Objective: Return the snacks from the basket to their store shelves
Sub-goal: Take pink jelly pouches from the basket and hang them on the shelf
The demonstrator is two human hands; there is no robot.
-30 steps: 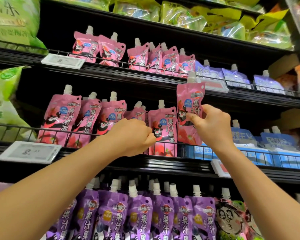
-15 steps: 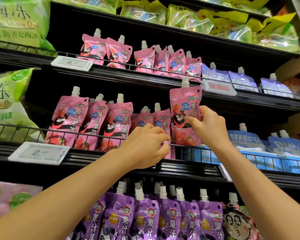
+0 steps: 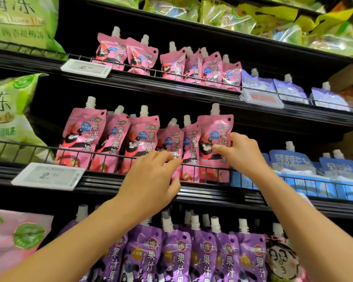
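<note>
1. Pink pouch (image 3: 215, 139) is held upright at the right end of the pink row on the middle shelf (image 3: 212, 193), pinched by the right hand (image 3: 243, 153).
2. The neighbouring pouches (image 3: 179, 147) are touched by the left hand (image 3: 153, 180), its fingers loosely curled.
3. Blue pouches (image 3: 289, 159) stand just to the right.
</note>
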